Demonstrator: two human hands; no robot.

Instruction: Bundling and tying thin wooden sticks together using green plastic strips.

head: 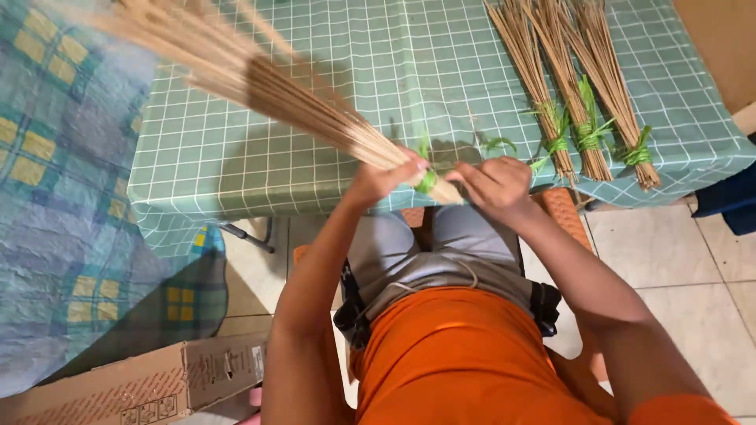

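Note:
My left hand (383, 178) grips a bundle of thin tan sticks (260, 83) near its bound end, the sticks fanning up and left over the table, blurred. A green tie (426, 182) wraps the bundle by my fingers. My right hand (492, 183) pinches at the bundle's butt end, right next to the tie. Three finished stick bundles (571, 86) with green ties lie side by side on the table at the upper right.
A table with a green checked cloth (354, 71) stands before me, its front edge above my knees. A blue and yellow plaid fabric (63, 197) lies at the left, a cardboard box (134, 389) on the tiled floor below it.

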